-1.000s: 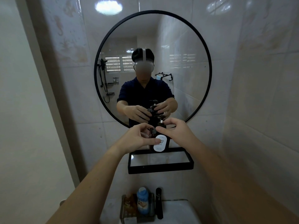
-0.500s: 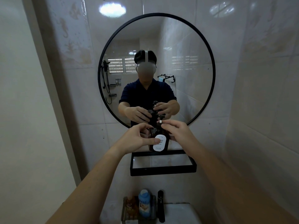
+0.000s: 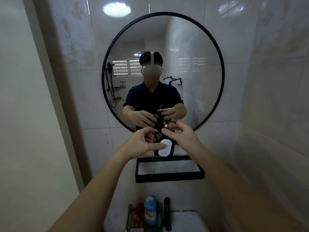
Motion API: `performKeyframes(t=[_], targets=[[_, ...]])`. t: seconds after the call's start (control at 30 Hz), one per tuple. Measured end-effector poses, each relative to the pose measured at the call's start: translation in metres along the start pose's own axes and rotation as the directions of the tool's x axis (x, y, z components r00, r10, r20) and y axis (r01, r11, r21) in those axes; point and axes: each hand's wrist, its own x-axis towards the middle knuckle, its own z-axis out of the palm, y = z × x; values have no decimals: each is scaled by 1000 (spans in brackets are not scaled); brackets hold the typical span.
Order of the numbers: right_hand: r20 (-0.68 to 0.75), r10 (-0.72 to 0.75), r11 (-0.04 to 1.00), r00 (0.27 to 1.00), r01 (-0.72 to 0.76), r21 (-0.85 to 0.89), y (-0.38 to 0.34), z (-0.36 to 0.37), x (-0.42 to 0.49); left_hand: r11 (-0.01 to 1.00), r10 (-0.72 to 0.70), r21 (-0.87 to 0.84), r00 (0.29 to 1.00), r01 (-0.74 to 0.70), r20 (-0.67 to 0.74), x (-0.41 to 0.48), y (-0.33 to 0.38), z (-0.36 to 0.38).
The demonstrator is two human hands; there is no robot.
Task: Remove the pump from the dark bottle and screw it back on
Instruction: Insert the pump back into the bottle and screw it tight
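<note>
A dark brown bottle [image 3: 167, 150] with a white oval label stands upright on a black shelf [image 3: 169, 177] under the round mirror. My left hand [image 3: 142, 143] grips the bottle's body from the left, thumb across the label. My right hand [image 3: 181, 135] has its fingers closed around the black pump [image 3: 167, 122] at the neck; the pump's white stem shows above my fingers. The neck joint is hidden by my fingers, and I cannot tell whether the pump is off the bottle.
A black-framed round mirror [image 3: 215, 52] hangs right behind the bottle. Below the shelf a wire rack [image 3: 129, 220] holds a blue-capped bottle [image 3: 150, 210], and a black slim object [image 3: 167, 213] stands beside it. A white basin corner [image 3: 187, 221] lies under it. Tiled walls close in on the left and right.
The view has tilted, so everything sits lower in frame. My right fingers have shifted slightly around the pump; my left hand keeps its hold on the bottle.
</note>
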Motion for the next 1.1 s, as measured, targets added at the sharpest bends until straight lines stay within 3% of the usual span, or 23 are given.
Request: performKeyframes(t=[0.13, 0.3, 0.47, 0.63, 0.8, 0.97, 1.1], targets=[[73, 59, 993, 996, -66, 93, -2, -1, -1, 1000, -11, -10, 1000, 11, 5, 1, -3, 0], [8, 18, 1000, 1000, -18, 9, 1, 1, -1, 1000, -25, 10, 1000, 25, 8, -2, 0, 0], [83, 56, 996, 995, -61, 63, -1, 0, -2, 1000, -20, 11, 1000, 20, 3, -2, -3, -2], [17, 17, 1000, 1000, -17, 15, 2, 3, -2, 1000, -19, 18, 1000, 19, 5, -3, 0, -2], [83, 57, 998, 995, -60, 31, -1, 4, -1, 999, -25, 20, 1000, 25, 4, -4, -2, -3], [29, 8, 1000, 1000, -8, -2, -1, 6, -1, 999, -19, 33, 1000, 19, 3, -6, 2, -6], [81, 38, 999, 996, -40, 21, -4, 5, -2, 1000, -14, 16, 1000, 13, 7, -6, 1, -6]])
